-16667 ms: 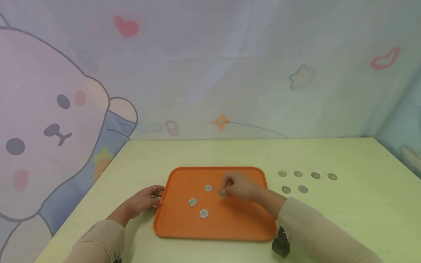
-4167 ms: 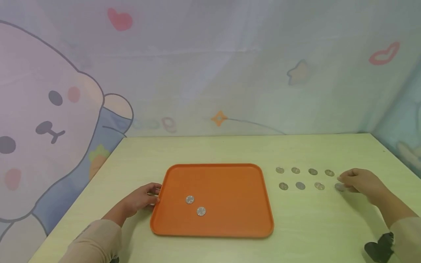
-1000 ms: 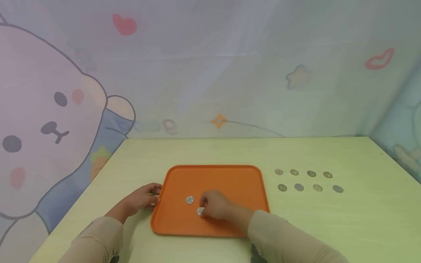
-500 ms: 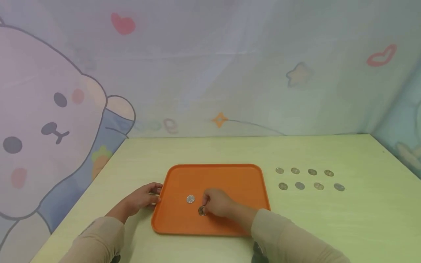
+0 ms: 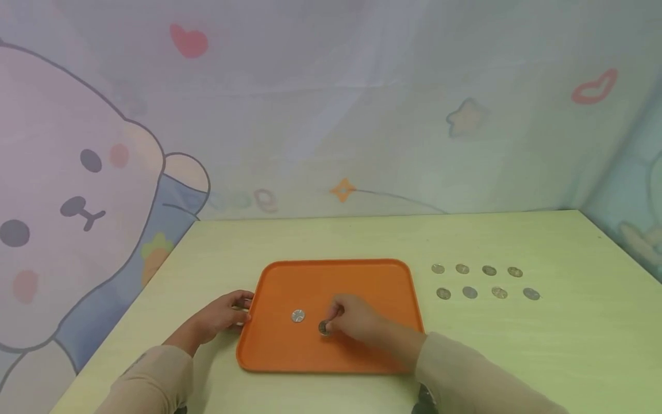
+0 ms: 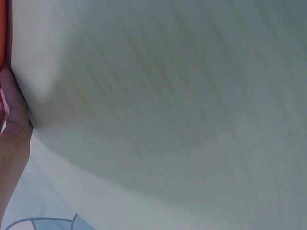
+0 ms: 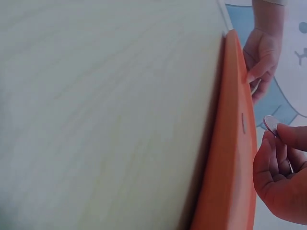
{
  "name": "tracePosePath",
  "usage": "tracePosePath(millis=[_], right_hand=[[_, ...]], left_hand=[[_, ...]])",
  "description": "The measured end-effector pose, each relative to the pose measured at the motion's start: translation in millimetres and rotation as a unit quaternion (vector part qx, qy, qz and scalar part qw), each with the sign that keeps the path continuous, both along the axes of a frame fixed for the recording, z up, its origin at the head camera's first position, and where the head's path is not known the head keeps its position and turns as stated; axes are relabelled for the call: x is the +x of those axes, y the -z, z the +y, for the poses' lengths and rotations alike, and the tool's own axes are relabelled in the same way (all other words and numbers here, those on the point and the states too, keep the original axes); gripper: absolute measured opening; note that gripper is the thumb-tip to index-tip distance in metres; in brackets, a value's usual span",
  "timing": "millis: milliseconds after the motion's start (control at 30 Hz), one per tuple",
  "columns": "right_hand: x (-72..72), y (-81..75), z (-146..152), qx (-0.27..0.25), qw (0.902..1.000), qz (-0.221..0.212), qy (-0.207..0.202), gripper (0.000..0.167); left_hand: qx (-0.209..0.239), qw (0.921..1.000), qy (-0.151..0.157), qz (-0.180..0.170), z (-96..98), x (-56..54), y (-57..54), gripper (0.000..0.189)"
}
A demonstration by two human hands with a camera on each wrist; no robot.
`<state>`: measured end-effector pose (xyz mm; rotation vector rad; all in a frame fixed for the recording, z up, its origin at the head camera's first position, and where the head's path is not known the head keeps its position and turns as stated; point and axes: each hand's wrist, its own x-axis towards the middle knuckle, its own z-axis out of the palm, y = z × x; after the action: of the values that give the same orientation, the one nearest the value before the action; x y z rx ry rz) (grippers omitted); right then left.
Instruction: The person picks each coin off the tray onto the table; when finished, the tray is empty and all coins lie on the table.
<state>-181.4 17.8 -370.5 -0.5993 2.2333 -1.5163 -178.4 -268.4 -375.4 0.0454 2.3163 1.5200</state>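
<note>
My right hand (image 5: 357, 319) pinches a coin (image 5: 323, 328) between thumb and fingertips over the orange tray (image 5: 295, 282). The right wrist view shows that coin (image 7: 270, 124) tilted and raised in the fingers. Another silvery coin (image 5: 297, 315) lies on the tray, left of the right hand. At the tray's left rim, my left hand (image 5: 219, 316) holds the edge, with the thumb against the rim; the left wrist view catches only part of this hand (image 6: 15, 124). How far its fingers reach under the rim is hidden.
Right of the tray, several coins lie in two rows on the pale table (image 5: 481, 345), among them a far-row coin (image 5: 438, 268) and a near-row coin (image 5: 531, 294). A printed cloth (image 5: 310, 115) hangs behind the table.
Over the last second the right hand has taken up the nearer tray coin and shifted slightly right with it. Earlier, more coins were on the tray and fewer on the table. The left hand stays put.
</note>
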Motion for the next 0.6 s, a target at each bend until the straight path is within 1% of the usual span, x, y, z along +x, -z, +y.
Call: tracePosePath(millis=[167, 267, 367, 500, 600], right_hand=[[2.5, -6.9, 15, -0.03, 0.9991, -0.025, -0.015, 0.008], [3.1, -11.8, 26, -0.052, 0.9981, -0.028, -0.018, 0.009], [4.3, -17.5, 36, -0.075, 0.9965, -0.032, -0.017, 0.01], [5.0, -23.5, 52, -0.097, 0.9942, -0.044, -0.017, 0.01], [3.6, -24.9, 66, -0.107, 0.9928, -0.051, -0.018, 0.01]], left_hand=[[0.002, 1.0, -0.007, -0.005, -0.5, 0.9, -0.2, 0.044], [0.001, 0.9999, -0.01, -0.006, 0.7, 1.7, -1.9, 0.044], [-0.002, 1.0, -0.005, -0.004, 1.7, 2.5, -3.8, 0.044], [-0.007, 0.9998, -0.015, -0.008, 2.5, 2.0, -3.8, 0.044], [-0.008, 0.9997, -0.021, -0.01, 2.5, 0.8, -2.4, 0.044]])
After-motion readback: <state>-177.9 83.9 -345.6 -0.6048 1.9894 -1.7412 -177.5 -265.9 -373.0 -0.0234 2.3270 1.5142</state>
